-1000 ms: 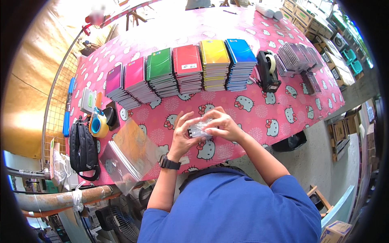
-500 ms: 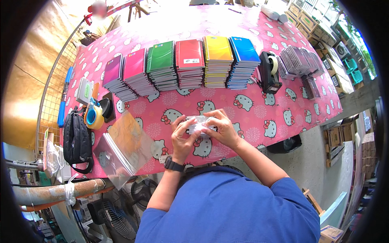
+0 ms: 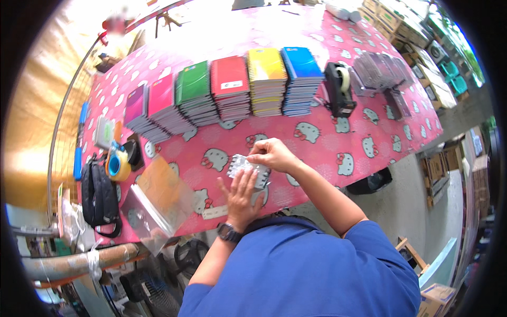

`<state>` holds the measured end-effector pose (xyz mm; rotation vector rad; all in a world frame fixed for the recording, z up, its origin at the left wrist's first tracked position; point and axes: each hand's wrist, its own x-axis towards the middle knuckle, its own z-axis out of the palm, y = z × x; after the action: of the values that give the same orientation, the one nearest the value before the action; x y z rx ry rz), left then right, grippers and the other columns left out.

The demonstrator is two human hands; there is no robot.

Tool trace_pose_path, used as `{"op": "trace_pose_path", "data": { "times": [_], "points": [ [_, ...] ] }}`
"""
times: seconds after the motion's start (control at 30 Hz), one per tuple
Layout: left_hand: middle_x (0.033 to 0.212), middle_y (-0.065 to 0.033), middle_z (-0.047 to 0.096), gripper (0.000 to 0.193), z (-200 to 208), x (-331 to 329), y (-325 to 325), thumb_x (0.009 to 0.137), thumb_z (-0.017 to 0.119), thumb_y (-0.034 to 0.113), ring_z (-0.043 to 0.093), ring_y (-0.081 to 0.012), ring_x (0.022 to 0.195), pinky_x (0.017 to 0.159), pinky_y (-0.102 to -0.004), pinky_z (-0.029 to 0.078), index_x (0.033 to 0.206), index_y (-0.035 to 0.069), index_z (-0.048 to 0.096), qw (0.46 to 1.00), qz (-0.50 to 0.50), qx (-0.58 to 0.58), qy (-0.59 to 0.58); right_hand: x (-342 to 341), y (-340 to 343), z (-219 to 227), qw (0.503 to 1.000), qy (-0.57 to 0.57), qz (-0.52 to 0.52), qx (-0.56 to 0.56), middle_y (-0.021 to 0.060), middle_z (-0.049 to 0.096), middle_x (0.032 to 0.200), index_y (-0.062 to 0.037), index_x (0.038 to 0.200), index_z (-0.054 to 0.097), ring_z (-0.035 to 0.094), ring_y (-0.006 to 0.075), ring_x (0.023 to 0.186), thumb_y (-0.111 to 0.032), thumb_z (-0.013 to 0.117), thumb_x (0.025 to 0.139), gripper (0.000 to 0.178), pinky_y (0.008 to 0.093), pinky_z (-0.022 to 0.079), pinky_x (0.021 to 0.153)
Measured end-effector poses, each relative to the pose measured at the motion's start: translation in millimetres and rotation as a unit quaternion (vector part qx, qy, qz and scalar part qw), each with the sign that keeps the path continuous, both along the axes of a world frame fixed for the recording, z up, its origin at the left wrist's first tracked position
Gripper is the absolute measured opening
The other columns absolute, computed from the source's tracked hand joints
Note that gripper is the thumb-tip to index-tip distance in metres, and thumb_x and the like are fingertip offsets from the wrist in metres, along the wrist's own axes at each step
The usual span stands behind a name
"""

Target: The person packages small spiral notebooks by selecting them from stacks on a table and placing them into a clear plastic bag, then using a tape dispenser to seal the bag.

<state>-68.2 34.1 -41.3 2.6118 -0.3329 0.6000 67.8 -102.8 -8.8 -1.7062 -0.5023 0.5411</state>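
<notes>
A small, whitish, shiny block with dark notches along its edges (image 3: 261, 180) lies on the pink tablecloth (image 3: 296, 132) in front of me; its exact kind I cannot make out. My left hand (image 3: 241, 198) rests on its near side, fingers stretched out and apart. At the block's far edge, my right hand (image 3: 276, 155) has thumb and fingers pinched together on it. Beside my left wrist lies a pale strip with print (image 3: 215, 212). Several stacks of spiral notebooks, including a red stack (image 3: 230, 79), stand in a row beyond my hands.
Clear plastic sleeves (image 3: 145, 208) lie left, near a black bag (image 3: 99, 193) and a tape roll (image 3: 118, 165). A black tape dispenser (image 3: 339, 91) stands right of the notebooks, with wrapped packs (image 3: 381, 73) beyond. A fan (image 3: 153, 290) stands below the table's left edge.
The block has tilted and come slightly nearer. My left hand has gone from gripping its side to lying flat on it, while my right hand now pinches its far edge. The view has turned slightly.
</notes>
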Motion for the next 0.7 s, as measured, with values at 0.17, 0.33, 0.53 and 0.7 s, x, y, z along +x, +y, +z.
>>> {"op": "trace_pose_path", "data": {
  "times": [0.17,0.33,0.53,0.7],
  "points": [
    [0.132,-0.0032,0.047,0.058,10,-5,9,0.077,0.059,0.04,0.035,-0.0235,0.128,0.109,-0.0519,0.001,0.127,0.013,0.049,0.999,0.02,-0.001,0.041,68,-106,-16,0.909,-0.254,-0.331,-0.001,0.0098,0.067,0.085,0.0012,0.095,0.065,0.062,0.0152,0.077,-0.009,0.067,0.076,0.021,0.0292,0.05,0.072],
    [0.124,-0.0043,0.046,0.065,17,3,-7,0.07,0.064,0.042,0.036,-0.0232,0.122,0.107,-0.0483,0.011,0.126,0.013,0.05,0.999,0.018,-0.027,0.035,143,-262,-49,0.769,-0.207,-0.515,-0.318,0.014,0.066,0.095,-0.0058,0.094,0.067,0.056,0.0278,0.097,-0.039,0.064,0.079,0.037,0.0402,0.04,0.09],
    [0.132,-0.0047,0.044,0.066,16,0,-6,0.066,0.068,0.035,0.03,-0.026,0.129,0.108,-0.0489,0.009,0.126,0.014,0.051,0.997,0.026,-0.049,0.058,167,-261,-52,0.828,-0.185,-0.488,-0.206,0.0054,0.068,0.082,-0.0099,0.088,0.07,0.053,0.0227,0.09,-0.035,0.072,0.073,0.029,0.0378,0.037,0.085],
    [0.14,-0.0049,0.038,0.065,24,-4,-3,0.064,0.071,0.028,0.026,-0.0271,0.133,0.108,-0.0496,0.009,0.125,0.017,0.053,0.994,0.05,-0.055,0.083,100,-252,-65,0.855,-0.098,-0.496,-0.117,0.0005,0.063,0.074,-0.0023,0.083,0.067,0.053,0.0078,0.065,-0.017,0.071,0.078,0.016,0.0231,0.043,0.061]
  ]
}}
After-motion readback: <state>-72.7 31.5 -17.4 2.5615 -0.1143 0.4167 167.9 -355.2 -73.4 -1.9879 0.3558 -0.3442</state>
